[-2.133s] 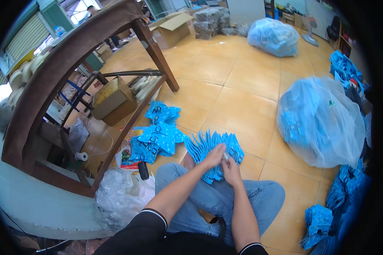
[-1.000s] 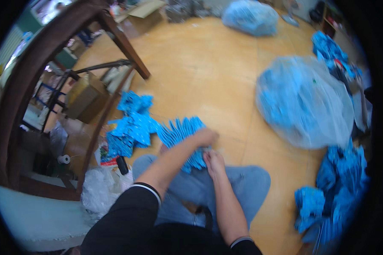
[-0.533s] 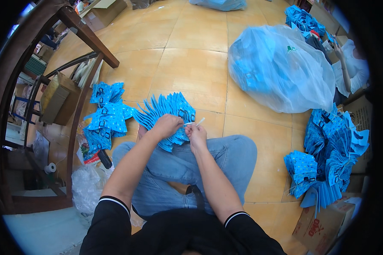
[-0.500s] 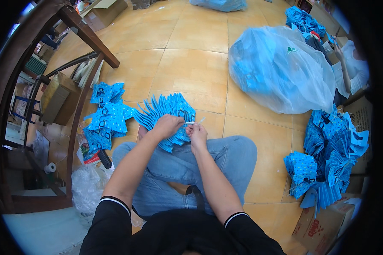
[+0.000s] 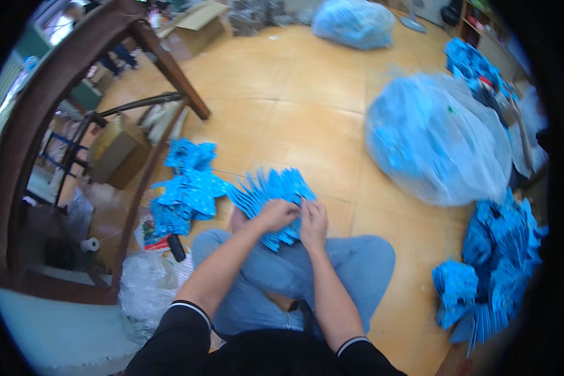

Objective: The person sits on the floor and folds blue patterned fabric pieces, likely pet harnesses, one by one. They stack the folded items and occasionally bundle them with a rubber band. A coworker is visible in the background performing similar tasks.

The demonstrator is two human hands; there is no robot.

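A fanned bundle of thin blue printed pieces (image 5: 288, 182) stands on the floor against my crossed legs. Over its near right side, my left hand (image 5: 280, 215) is closed in a pinch, knuckles up. My right hand (image 5: 314, 219) is pinched just beside it, fingertips close to the left ones. Whatever lies between the fingers is too small and blurred to make out. To the left of the bundle, more blue bundles (image 5: 191, 194) lie in a loose heap, nearly touching it.
A large translucent bag of blue pieces (image 5: 438, 138) sits at the right, near another person (image 5: 527, 141). More blue bundles (image 5: 501, 250) are piled below it. A wooden frame (image 5: 169, 69) rises at my left, by crumpled clear plastic (image 5: 145, 279) and a black object (image 5: 176, 248). Another bag (image 5: 354, 24) lies far back.
The view has tilted up and shifted, so everything sits lower and mostly further right. My hands have drawn closer together; the white cord seen between them earlier no longer shows.
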